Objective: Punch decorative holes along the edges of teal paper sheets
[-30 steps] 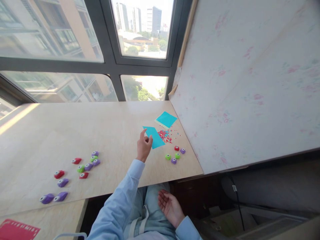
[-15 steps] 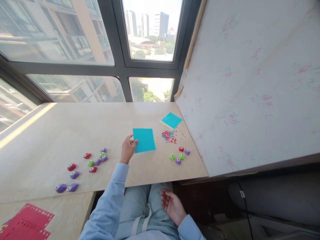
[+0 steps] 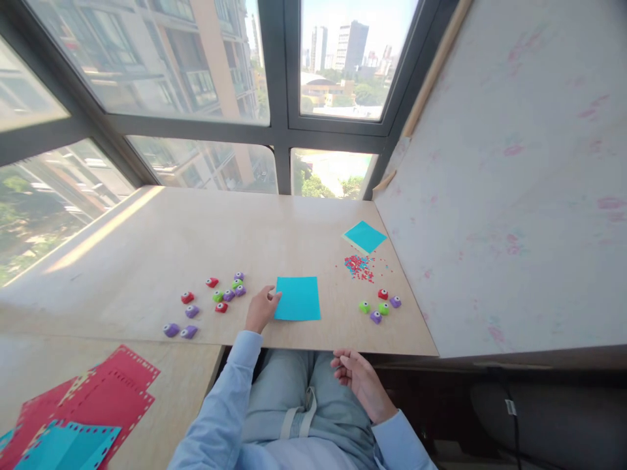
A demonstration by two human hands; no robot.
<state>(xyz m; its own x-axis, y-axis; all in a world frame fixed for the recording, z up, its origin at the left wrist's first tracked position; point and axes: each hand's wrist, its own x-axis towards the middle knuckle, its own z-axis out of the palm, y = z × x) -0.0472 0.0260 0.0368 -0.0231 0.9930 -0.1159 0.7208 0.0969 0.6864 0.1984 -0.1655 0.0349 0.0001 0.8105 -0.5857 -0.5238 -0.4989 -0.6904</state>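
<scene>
A square sheet of blue paper (image 3: 298, 299) lies at the near middle of the table. My left hand (image 3: 262, 309) is at its left edge, thumb and fingers closed on it. Over my lap, just off the table's front edge, my right hand (image 3: 361, 384) is empty, with its fingers loosely curled and apart. Small craft punches in purple, green and red (image 3: 221, 307) are scattered left of my left hand. Several more punches (image 3: 383, 309) stand to the right of the sheet.
A pile of tiny red and blue paper bits (image 3: 359, 267) lies at the back right, near stacked blue sheets (image 3: 365, 236). Red and blue sheets with punched edges (image 3: 105, 405) rest on a lower-left surface. A wall (image 3: 490, 196) bounds the right side; windows stand behind.
The blue sheet has come down nearer the table's front edge, my left hand still at its left side. My right hand has risen slightly towards the table edge. The view has turned left.
</scene>
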